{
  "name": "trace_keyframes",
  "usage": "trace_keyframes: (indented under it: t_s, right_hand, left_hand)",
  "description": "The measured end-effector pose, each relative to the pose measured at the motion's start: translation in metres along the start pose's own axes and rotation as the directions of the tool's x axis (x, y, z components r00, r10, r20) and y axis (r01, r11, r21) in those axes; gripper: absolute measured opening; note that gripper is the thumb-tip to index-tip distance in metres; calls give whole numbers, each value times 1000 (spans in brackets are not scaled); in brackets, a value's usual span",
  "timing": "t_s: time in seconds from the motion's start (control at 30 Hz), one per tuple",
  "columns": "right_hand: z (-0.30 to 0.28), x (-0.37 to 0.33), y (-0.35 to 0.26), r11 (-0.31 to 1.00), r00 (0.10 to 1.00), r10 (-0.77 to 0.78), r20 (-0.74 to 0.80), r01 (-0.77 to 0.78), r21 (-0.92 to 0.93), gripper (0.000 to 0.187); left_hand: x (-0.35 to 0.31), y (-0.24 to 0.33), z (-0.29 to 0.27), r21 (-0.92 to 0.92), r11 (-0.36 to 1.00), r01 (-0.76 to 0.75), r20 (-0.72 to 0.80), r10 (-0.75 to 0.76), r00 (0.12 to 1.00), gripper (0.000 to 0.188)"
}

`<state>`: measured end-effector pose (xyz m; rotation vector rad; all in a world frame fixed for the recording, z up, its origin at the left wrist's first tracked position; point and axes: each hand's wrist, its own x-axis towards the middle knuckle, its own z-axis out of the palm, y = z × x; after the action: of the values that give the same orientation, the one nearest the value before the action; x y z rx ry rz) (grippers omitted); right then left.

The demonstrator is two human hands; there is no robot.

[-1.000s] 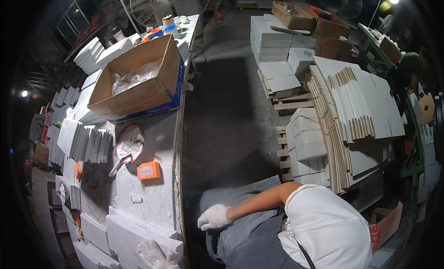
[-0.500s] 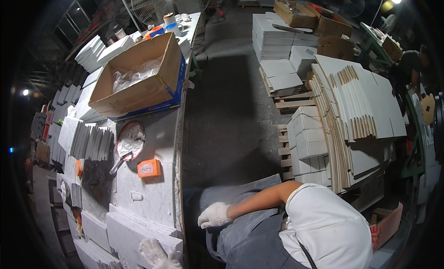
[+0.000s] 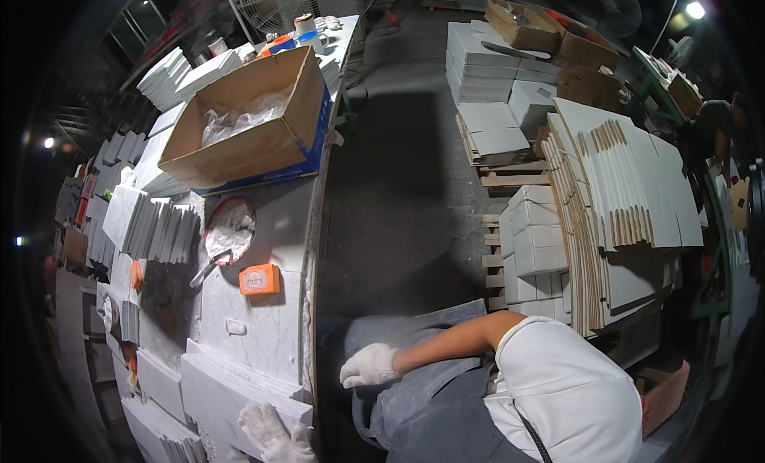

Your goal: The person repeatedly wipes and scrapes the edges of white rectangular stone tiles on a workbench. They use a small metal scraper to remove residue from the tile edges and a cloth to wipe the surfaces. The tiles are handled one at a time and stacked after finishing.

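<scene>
My left hand (image 3: pixel 275 435), in a white knit glove, lies at the lower edge against a stack of white marble-patterned tiles (image 3: pixel 239 383), its fingers spread. My right hand (image 3: pixel 370 366), gloved too, reaches across the front of my dark grey apron (image 3: pixel 430 407). Its fingers curl together and their tips are hidden, so I cannot make out whether anything is in them. Up the table from my left hand are a small white piece (image 3: pixel 236 327), an orange box (image 3: pixel 260 280) and a round red-rimmed dish with a handle (image 3: pixel 231 230), full of whitish material.
A large open cardboard box (image 3: pixel 239 136) with clear plastic stands on the table, near rows of tiles (image 3: pixel 163 228). Across the dark aisle (image 3: pixel 390 208), white boxes (image 3: pixel 534 232) and flattened cartons (image 3: pixel 629 176) are stacked on pallets. Another person (image 3: pixel 717 128) is at the far right.
My view has shifted slightly, so the table and the stacks sit a little farther right. My left hand's fingers show more spread. My right hand stays nearly in place.
</scene>
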<state>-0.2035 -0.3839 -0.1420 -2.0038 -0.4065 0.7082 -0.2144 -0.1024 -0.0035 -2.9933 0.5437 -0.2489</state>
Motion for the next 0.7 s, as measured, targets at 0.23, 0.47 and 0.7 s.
trace_keyframes:
  t_s: [0.23,0.47,0.7]
  right_hand:
    - [9,0,-2,942,984,-22,-176,80,325,40]
    - [40,40,-6,-30,978,-146,149,-155,987,31]
    - [68,21,-10,39,962,-227,152,-147,988,36]
  left_hand:
    - [-8,28,-15,42,999,18,94,-22,995,82]
    - [-17,85,-21,-396,903,-168,-48,163,986,66]
    - [41,180,55,-476,877,-67,-375,-134,917,35]
